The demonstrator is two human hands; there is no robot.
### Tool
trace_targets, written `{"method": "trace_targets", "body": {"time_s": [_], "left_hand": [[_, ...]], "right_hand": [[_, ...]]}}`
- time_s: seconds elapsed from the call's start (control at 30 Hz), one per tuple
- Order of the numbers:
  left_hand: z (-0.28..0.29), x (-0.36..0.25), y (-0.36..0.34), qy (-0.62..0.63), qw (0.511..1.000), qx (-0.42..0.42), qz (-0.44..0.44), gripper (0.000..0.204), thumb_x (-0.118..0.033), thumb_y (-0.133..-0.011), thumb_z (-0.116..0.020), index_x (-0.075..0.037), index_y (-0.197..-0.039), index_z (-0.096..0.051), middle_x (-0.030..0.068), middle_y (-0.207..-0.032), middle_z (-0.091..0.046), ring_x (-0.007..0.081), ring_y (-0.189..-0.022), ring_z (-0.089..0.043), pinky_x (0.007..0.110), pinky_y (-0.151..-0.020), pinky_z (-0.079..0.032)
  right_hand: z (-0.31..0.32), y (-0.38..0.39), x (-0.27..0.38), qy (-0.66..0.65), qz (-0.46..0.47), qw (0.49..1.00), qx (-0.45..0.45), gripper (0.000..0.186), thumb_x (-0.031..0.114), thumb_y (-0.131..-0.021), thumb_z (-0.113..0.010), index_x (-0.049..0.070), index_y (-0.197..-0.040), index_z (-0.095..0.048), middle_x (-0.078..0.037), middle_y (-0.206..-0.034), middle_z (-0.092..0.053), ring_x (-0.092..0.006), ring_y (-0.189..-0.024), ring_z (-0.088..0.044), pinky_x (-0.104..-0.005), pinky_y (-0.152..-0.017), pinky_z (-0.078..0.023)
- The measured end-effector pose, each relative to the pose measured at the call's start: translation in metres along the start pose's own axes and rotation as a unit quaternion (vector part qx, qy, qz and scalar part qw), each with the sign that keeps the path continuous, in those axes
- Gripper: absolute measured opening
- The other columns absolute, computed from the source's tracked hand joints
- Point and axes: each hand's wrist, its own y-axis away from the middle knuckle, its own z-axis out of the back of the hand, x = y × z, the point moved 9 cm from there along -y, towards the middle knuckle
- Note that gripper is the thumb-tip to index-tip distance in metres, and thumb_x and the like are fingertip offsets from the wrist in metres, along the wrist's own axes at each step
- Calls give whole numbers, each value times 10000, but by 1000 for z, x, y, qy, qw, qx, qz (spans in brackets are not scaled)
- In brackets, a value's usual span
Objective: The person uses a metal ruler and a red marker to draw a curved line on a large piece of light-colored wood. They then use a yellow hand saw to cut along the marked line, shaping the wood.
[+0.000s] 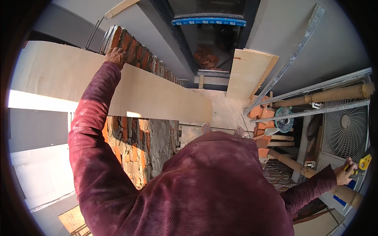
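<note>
Both arms [93, 106] wide, left fingers [117, 51] at brickwork [134, 50], grip unclear, right fingers [348, 162] round yellow tool [365, 161].

One wide fisheye view from the left camera on my head, facing steeply down. My maroon top [212, 185] looms close at the lower centre, my feet [206, 128] show farther below, and a dark-framed opening [216, 41] lies ahead, at the upper edge.
</note>
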Motion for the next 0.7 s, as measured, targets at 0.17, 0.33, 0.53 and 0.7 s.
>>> {"method": "trace_targets", "body": {"time_s": [0.17, 0.33, 0.53, 0.7], "left_hand": [[-1, 77, 6, -6, 998, -7, 60, 308, -367, -847, -654, -138, -1047, -704, 57, -1092, -623, 246, -1123, -545, 440, -958, -382], [1, 86, 17, -11, 1000, 27, -3, 279, -386, -811, -693, -142, -940, -733, 49, -1075, -617, 232, -1146, -515, 408, -938, -382], [11, 70, 4, -86, 995, 8, -42, 290, -382, -787, -694, -143, -952, -714, 50, -1037, -629, 213, -1076, -518, 386, -853, -372], [21, 60, 18, -19, 994, 107, -18, 351, -433, -819, -676, -119, -973, -710, 91, -892, -699, 290, -934, -667, 454, -765, -478]], "right_hand": [[-5, 83, 106, -318, -132, 938, -42, 192, 157, -1026, -512, -29, -1071, -524, -154, -940, -610, -307, -1014, -604, -500, -1062, -417], [-53, 94, 182, -508, -169, 843, 46, 331, 231, -1023, -522, -39, -1214, -527, 20, -708, -287, -109, -682, -314, -376, -827, -383], [-119, 115, 268, -439, -48, 893, 90, 503, 270, -972, -559, -91, -1300, -433, -39, -693, -398, -188, -760, -451, -505, -1029, -376], [-165, 120, 312, -605, -66, 765, 210, 487, 250, -965, -586, -70, -1318, -486, 14, -647, -366, -130, -672, -408, -429, -885, -404]]}}
